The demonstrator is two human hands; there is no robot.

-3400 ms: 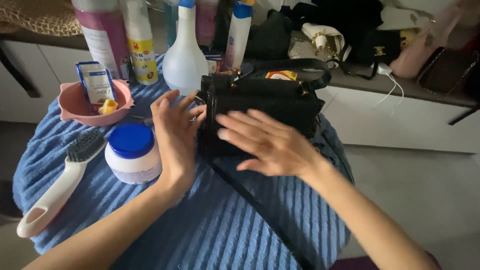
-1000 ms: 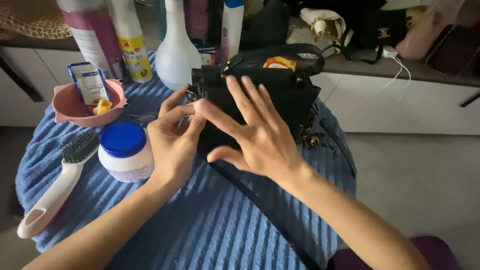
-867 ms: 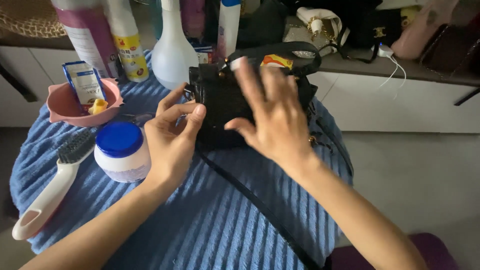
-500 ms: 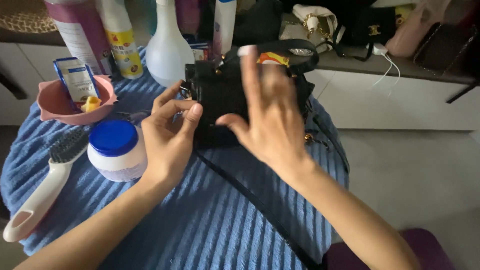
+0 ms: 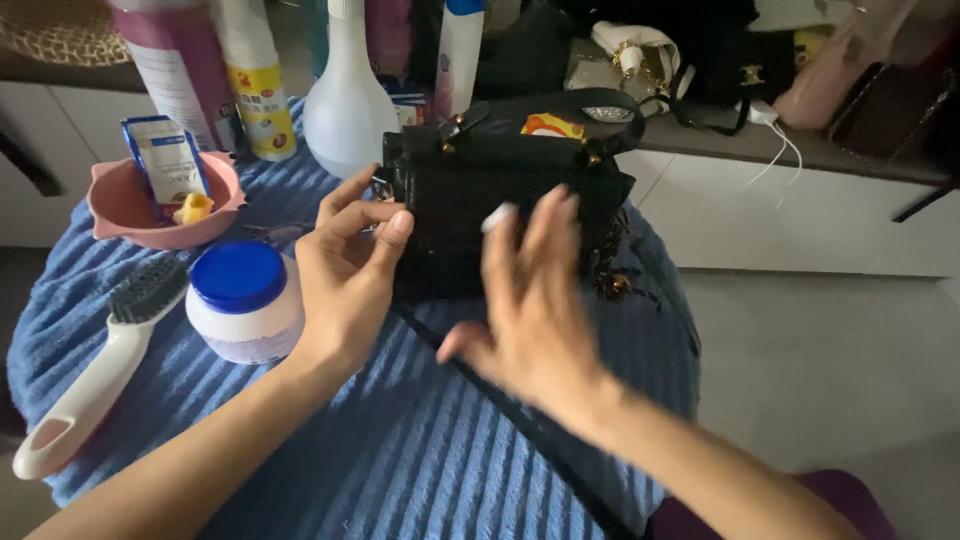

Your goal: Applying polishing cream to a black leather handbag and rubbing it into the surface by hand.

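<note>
On a round table draped in a ribbed blue towel [image 5: 400, 460], a person's two bare hands are working at a small black handbag [image 5: 500, 200] that is standing upright toward the far edge, its top handle arching over it and its long dark strap [image 5: 520, 425] trailing across the cloth toward the viewer. The left hand [image 5: 345, 280] is steadying the bag's left side — thumb and curled fingers are pressing against that edge, holding it rather than closing round it. The right hand [image 5: 530, 300] is hovering in front of the bag's face with fingers spread and loose, grasping nothing; it is blurred, and whether the fingertips are touching the leather cannot be told. Just beside the left wrist, a white jar with a blue lid [image 5: 243, 300] is sitting on the towel, and a white-handled brush with dark bristles [image 5: 100, 365] is lying farther left, well apart from the bag. A pink bowl [image 5: 130, 215] holding a small blue-and-white packet [image 5: 165, 160] and a yellow bit is resting behind the jar. A white spray bottle [image 5: 345, 100] and other tall bottles are crowding the table's back edge — the spray bottle is standing just beside the bag's left corner. Beyond, more bags are lying on a white counter [image 5: 800, 200].
</note>
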